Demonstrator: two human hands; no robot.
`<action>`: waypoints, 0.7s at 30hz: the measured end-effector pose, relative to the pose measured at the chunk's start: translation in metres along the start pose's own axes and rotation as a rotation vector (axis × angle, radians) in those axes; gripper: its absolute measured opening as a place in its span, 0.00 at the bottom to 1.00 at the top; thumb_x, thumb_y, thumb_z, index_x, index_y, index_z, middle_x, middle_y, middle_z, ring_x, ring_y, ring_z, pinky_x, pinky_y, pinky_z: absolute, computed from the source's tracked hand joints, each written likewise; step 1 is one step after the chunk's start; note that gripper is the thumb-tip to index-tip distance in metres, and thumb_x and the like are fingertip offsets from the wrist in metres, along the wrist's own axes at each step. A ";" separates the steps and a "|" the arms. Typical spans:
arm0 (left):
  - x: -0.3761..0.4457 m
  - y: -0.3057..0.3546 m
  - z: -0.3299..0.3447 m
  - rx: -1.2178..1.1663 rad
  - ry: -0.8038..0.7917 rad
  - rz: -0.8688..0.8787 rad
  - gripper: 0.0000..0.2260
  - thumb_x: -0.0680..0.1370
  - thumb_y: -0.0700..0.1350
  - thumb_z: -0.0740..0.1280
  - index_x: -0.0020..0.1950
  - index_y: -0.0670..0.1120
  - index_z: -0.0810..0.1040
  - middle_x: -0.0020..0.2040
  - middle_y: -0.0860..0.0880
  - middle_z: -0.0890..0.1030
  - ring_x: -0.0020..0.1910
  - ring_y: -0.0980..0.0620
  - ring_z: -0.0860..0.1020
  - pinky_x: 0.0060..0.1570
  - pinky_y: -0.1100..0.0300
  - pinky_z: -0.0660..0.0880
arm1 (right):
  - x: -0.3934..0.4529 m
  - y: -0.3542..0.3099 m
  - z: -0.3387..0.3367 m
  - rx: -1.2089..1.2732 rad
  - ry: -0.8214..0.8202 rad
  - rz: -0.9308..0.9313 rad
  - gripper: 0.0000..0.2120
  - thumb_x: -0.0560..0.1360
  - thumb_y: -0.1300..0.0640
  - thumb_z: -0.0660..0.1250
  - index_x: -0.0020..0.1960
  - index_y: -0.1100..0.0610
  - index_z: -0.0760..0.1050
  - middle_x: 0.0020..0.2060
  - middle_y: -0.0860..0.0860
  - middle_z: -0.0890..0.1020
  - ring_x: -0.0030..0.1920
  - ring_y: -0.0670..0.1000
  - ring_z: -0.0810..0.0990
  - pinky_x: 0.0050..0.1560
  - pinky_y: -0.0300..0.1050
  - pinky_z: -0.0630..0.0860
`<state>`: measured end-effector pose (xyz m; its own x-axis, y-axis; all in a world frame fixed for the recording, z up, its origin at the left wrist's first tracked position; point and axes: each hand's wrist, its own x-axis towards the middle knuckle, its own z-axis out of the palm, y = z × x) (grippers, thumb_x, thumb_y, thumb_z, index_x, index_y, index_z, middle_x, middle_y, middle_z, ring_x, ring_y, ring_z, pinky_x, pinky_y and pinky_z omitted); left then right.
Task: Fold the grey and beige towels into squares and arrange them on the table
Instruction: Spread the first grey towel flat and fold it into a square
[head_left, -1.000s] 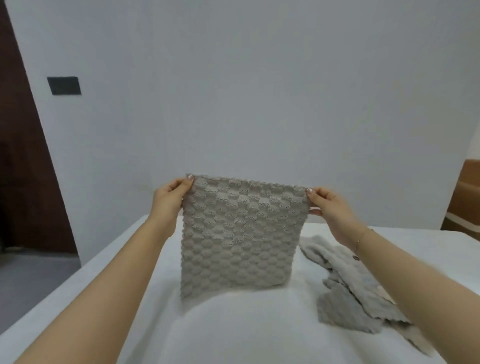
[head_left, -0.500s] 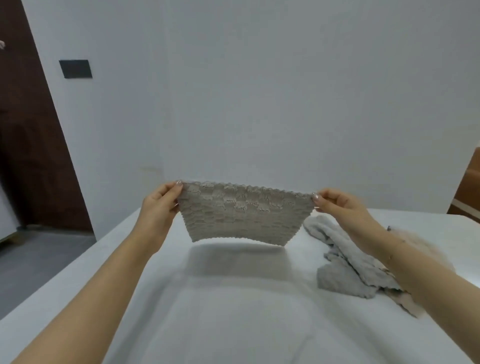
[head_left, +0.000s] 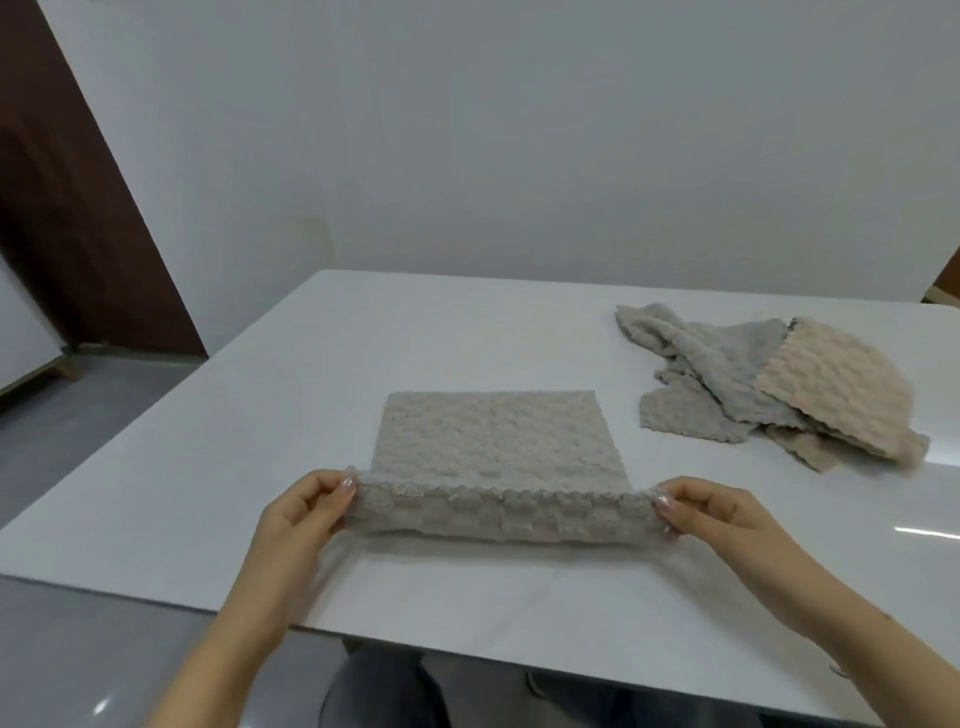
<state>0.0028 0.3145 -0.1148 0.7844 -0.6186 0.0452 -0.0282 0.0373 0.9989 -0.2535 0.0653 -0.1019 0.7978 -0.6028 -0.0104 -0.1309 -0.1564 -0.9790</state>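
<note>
Head view shows the left hand (head_left: 304, 512) and right hand (head_left: 719, 512) each pinching a near corner of the textured grey-beige towel (head_left: 493, 447) spread on the white table (head_left: 260, 415), its fold unfinished, while the crumpled pile of grey and beige towels (head_left: 779, 389) lies unfolded.

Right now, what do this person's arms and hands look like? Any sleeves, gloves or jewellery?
Both forearms are bare, with no sleeves in view and no gloves. The left hand and the right hand have longish, glossy, pale polished nails. No rings show. No bracelet or watch can be made out in this picture, though the right wrist lies near the blurred edge of the view.
</note>
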 end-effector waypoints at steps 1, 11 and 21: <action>-0.005 -0.002 0.000 0.014 0.004 -0.004 0.07 0.78 0.40 0.62 0.44 0.38 0.77 0.35 0.51 0.81 0.37 0.57 0.79 0.39 0.68 0.76 | -0.002 0.002 0.000 -0.006 -0.001 -0.001 0.09 0.73 0.56 0.65 0.39 0.59 0.80 0.33 0.51 0.78 0.37 0.49 0.75 0.42 0.32 0.73; 0.042 0.012 0.012 0.109 0.084 -0.028 0.08 0.79 0.43 0.64 0.46 0.40 0.79 0.35 0.52 0.82 0.33 0.59 0.79 0.32 0.68 0.75 | 0.052 -0.009 0.002 -0.015 0.094 0.054 0.12 0.77 0.56 0.64 0.42 0.64 0.78 0.30 0.56 0.77 0.28 0.50 0.73 0.26 0.41 0.71; 0.115 -0.022 0.024 0.472 0.222 -0.021 0.09 0.78 0.52 0.64 0.42 0.49 0.78 0.36 0.52 0.83 0.35 0.51 0.79 0.37 0.56 0.74 | 0.138 0.013 0.012 -0.145 0.216 0.173 0.14 0.78 0.54 0.63 0.39 0.62 0.73 0.23 0.54 0.67 0.17 0.49 0.63 0.18 0.37 0.61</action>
<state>0.0786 0.2238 -0.1312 0.8987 -0.4325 0.0729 -0.2474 -0.3627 0.8985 -0.1380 -0.0108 -0.1184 0.6147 -0.7803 -0.1151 -0.3488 -0.1380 -0.9270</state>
